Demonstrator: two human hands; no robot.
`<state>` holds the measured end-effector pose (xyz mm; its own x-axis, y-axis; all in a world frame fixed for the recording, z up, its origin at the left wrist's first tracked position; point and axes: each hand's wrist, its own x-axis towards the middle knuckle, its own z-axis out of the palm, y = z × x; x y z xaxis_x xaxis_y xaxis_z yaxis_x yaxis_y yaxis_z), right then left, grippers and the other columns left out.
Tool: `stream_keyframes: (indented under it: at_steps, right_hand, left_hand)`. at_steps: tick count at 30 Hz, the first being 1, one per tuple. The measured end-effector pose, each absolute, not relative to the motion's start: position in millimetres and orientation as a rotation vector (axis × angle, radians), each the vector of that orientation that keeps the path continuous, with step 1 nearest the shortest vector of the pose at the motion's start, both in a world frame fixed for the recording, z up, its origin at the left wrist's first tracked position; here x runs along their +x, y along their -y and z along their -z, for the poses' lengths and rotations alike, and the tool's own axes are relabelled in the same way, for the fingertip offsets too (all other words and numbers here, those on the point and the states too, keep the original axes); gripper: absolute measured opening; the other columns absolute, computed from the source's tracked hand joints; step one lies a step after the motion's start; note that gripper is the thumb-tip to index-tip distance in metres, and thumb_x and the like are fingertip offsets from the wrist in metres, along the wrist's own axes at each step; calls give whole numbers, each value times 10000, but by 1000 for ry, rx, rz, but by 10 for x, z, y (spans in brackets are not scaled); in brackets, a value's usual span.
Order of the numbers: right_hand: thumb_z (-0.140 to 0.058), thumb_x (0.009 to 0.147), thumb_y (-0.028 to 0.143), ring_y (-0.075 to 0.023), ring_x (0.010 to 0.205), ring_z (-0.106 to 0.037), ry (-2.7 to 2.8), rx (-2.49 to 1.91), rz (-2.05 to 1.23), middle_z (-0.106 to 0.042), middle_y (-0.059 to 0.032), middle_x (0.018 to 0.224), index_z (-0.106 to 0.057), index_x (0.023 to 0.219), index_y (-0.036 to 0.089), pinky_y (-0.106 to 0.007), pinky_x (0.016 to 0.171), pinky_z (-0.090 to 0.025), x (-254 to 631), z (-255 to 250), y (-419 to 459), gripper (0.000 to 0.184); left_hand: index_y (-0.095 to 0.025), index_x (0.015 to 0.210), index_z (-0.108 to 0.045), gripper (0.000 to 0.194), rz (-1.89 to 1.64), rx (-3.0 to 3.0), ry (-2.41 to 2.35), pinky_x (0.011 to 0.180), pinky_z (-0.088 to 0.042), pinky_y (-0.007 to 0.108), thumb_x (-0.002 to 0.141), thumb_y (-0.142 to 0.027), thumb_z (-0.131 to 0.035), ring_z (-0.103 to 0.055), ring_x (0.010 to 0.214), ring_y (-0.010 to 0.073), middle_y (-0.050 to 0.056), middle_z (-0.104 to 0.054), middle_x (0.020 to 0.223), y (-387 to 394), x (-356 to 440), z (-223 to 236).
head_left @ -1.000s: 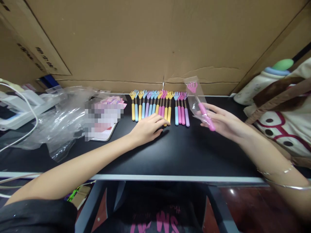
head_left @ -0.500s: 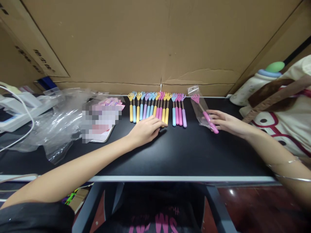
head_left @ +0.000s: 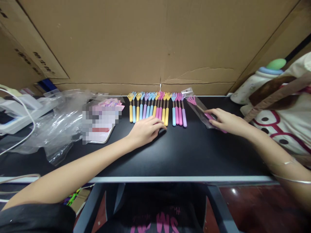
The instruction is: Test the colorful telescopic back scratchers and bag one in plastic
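Several back scratchers point(head_left: 145, 111) with small claw heads and yellow, blue, purple and pink handles lie side by side on the black table. Over the lower ends of the handles rests my left hand point(head_left: 147, 129), palm down, fingers stretched out and holding nothing. A smaller group of back scratchers point(head_left: 180, 116) lies just to its right. Further right, my right hand point(head_left: 224, 121) has its fingers round the handle of a pink back scratcher point(head_left: 192, 101). A clear plastic bag point(head_left: 199, 111) lies around or under that one; I cannot tell which.
On the left are crumpled clear bags point(head_left: 63, 119), a phone-like white slab point(head_left: 104, 137) with pink packaging, and a white power strip point(head_left: 20, 113) with cables. A bottle point(head_left: 255, 84) and a cloth bag point(head_left: 286, 119) stand right. Cardboard point(head_left: 121, 42) walls the back.
My right hand has closed further over the pink back scratcher's handle. The scratcher and its clear bag have shifted slightly, their top end leftward. My left hand has barely moved.
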<state>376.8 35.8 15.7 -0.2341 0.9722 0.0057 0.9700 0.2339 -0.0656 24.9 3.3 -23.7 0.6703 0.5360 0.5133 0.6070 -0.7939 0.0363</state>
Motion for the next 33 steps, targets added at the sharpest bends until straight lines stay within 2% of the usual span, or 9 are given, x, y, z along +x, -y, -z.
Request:
stream_keyframes:
  at_steps: [4, 6, 8, 10, 13, 16, 21, 26, 33]
  right_hand:
    - [-342, 878, 524, -350, 1000, -623, 2434, -1984, 86, -553, -141, 1283, -556, 1268, 246, -496, 720, -532, 3717, -201, -251, 525]
    - [-334, 887, 543, -351, 1089, -583, 2498, -1837, 65, -544, -142, 1302, -571, 1254, 241, -527, 811, -516, 3754, -212, -203, 531]
    - [-349, 897, 538, -322, 1208, -512, 2575, -1643, -42, -519, -125, 1351, -556, 1276, 244, -525, 972, -443, 3839, -207, -160, 522]
    - [-397, 898, 528, -286, 1290, -442, 2633, -1509, -201, -467, -113, 1422, -501, 1342, 245, -470, 1080, -354, 3956, -181, -122, 537]
    - [-490, 876, 505, -268, 1354, -363, 2683, -1446, -336, -373, -123, 1499, -416, 1426, 225, -407, 1124, -297, 4134, -106, -86, 621]
    - [-463, 892, 474, -282, 1337, -378, 2672, -1451, -261, -362, -113, 1508, -437, 1418, 236, -437, 1109, -317, 4223, -28, -93, 578]
    - [-341, 913, 409, -325, 1207, -482, 2647, -1554, -13, -478, -141, 1416, -538, 1339, 185, -534, 999, -418, 4093, 1, -170, 520]
    - [-295, 925, 427, -326, 1194, -478, 2686, -1537, 135, -509, -170, 1378, -552, 1316, 99, -507, 1007, -422, 3937, 6, -266, 571]
    - [-296, 925, 435, -318, 1134, -517, 2697, -1423, 233, -562, -143, 1320, -547, 1320, 163, -513, 941, -465, 3898, 74, -389, 541]
  left_hand:
    - [-230, 954, -674, 247, 789, -2724, 927, 742, -494, 231, 899, -141, -450, -597, 987, 146, 7, -674, 1053, -42, 246, 248]
    - [-230, 952, -676, 251, 787, -2721, 920, 737, -494, 229, 898, -139, -448, -597, 982, 144, 8, -672, 1054, -44, 243, 253]
    - [-233, 956, -676, 250, 777, -2724, 925, 732, -492, 231, 893, -137, -455, -601, 973, 143, 5, -671, 1054, -44, 242, 255]
    - [-242, 958, -677, 237, 777, -2725, 935, 722, -489, 235, 889, -148, -470, -607, 964, 143, -6, -672, 1056, -44, 241, 255]
    - [-258, 945, -682, 211, 792, -2717, 945, 708, -484, 237, 882, -167, -501, -613, 957, 142, -27, -676, 1056, -45, 240, 254]
    - [-261, 943, -689, 207, 778, -2717, 942, 705, -478, 232, 877, -165, -518, -612, 951, 139, -28, -679, 1054, -47, 241, 253]
    - [-259, 982, -694, 241, 754, -2715, 950, 690, -474, 230, 886, -150, -502, -605, 960, 143, -15, -675, 1059, -49, 243, 248]
    - [-266, 989, -688, 241, 761, -2717, 934, 695, -479, 242, 884, -156, -501, -604, 965, 147, -25, -668, 1061, -56, 235, 262]
    - [-256, 987, -679, 239, 731, -2730, 950, 704, -477, 240, 897, -162, -478, -597, 976, 145, -18, -659, 1073, -42, 239, 248]
